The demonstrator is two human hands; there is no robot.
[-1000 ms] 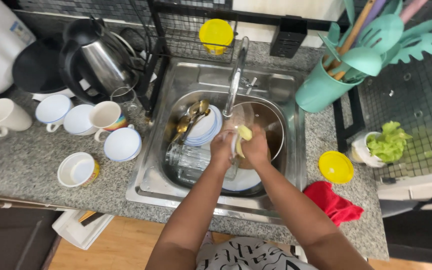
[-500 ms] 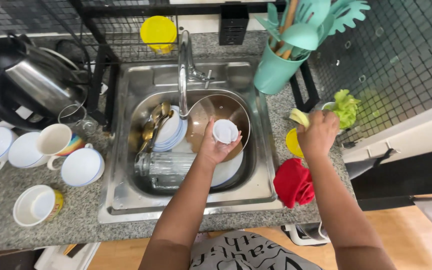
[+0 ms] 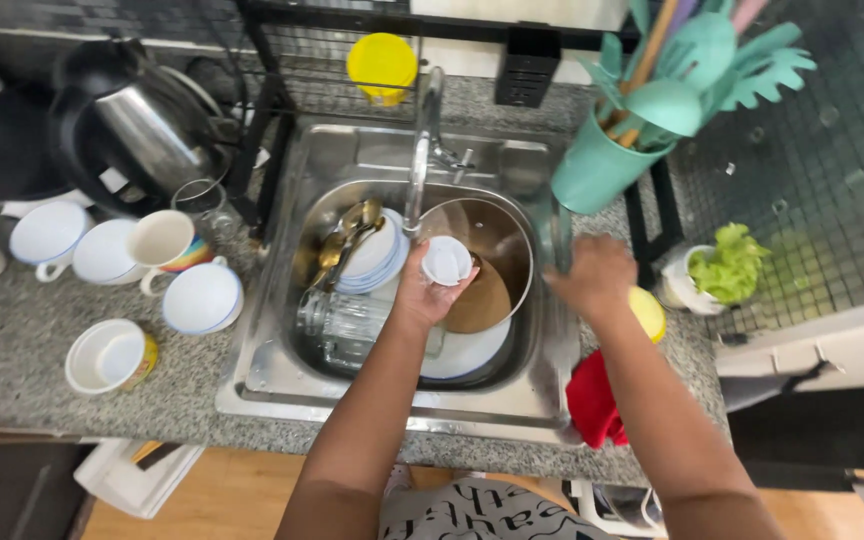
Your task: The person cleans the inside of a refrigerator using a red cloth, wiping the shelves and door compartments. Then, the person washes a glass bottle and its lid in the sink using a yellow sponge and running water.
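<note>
Now your left hand (image 3: 422, 290) cups a small white cup (image 3: 447, 260) in curled fingers over the sink (image 3: 282, 350), while your right hand (image 3: 597, 280) hovers, fingers seemingly loose and empty, beside the yellow lid (image 3: 647, 312).

Kettle (image 3: 157, 125), mugs (image 3: 162, 245), red cloth (image 3: 592, 405)

Both arms are bare from the fingers up to the near edge of the view; no sleeves, cuffs, watch or bracelets show on either forearm. The left hand (image 3: 430, 290) and the right hand (image 3: 592, 280) carry no gloves, and no rings can be made out on the fingers. Between the two forearms, at the near edge, lies a patch of light grey-white clothing (image 3: 472, 510) printed with bold black curving shapes, loosely folded.
</note>
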